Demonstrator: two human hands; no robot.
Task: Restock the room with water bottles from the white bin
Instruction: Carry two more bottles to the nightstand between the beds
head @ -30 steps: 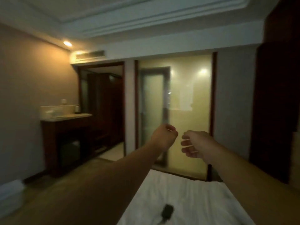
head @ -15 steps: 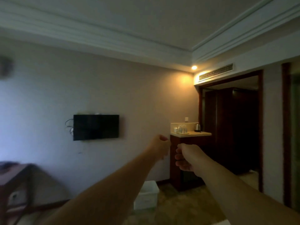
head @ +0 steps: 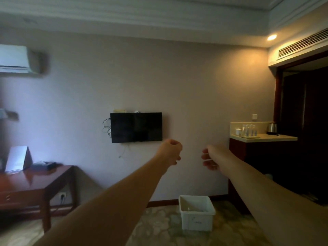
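Now we hold both arms out in front of us, well above the white rectangular plastic bin (head: pixel 196 213), which sits on the patterned carpet against the wall, below and to the right of the black wall-mounted television (head: pixel 136 127). Our left hand (head: pixel 170 151) is loosely clenched on nothing; our right hand (head: pixel 212 159) has its fingers curled and is also empty. The bin lies down and ahead of both hands, nearer the right one, so the coming reach calls for stepping forward and bending. Its inside is dim; we cannot tell how many bottles remain. We count one bin, and about four clear water bottles (head: pixel 249 130) standing on the pale-topped dark desk (head: pixel 276 137) right of the bin.
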